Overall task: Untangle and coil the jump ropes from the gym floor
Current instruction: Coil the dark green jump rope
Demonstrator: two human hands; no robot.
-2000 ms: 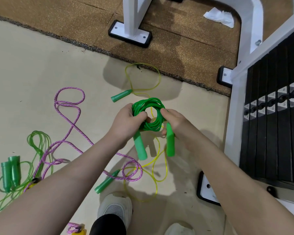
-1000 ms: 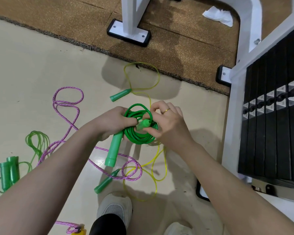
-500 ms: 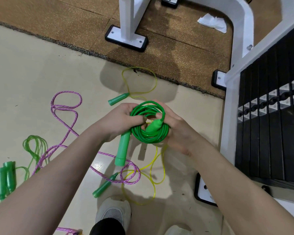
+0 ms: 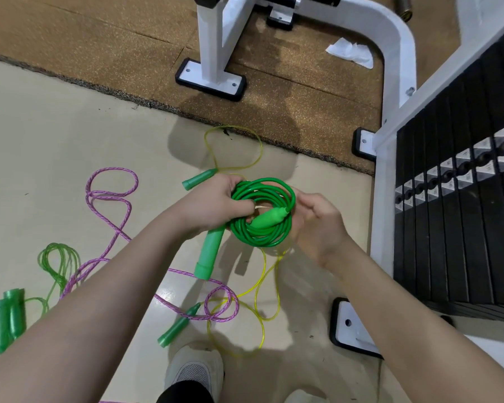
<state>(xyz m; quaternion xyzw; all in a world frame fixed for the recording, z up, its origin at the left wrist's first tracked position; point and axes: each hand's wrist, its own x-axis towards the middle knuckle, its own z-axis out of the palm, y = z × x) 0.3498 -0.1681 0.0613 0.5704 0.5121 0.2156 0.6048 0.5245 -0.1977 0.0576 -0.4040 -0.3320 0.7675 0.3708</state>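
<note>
A green jump rope (image 4: pixel 262 241) is wound into a tight coil, held above the floor. My left hand (image 4: pixel 213 205) grips the coil's left side, fingers through its middle. One green handle (image 4: pixel 269 218) lies across the coil; the other handle (image 4: pixel 208 253) hangs down below my left hand. My right hand (image 4: pixel 317 225) cups the coil's right edge with curled fingers. On the floor lie a pink braided rope (image 4: pixel 111 196), a yellow rope (image 4: pixel 234 132) with green handles, and a translucent green rope (image 4: pixel 58 260) at the left.
A white machine foot (image 4: pixel 210 80) stands on the brown rubber mat (image 4: pixel 70 45) ahead. A black weight stack (image 4: pixel 463 222) and its white frame fill the right side, with a base plate (image 4: pixel 349 327) near my shoe (image 4: pixel 195 370). A crumpled tissue (image 4: pixel 349 52) lies on the mat.
Both handles hung below the coil two seconds ago. My right hand has since tucked one handle across the coil's middle; the other handle still dangles under my left hand.
</note>
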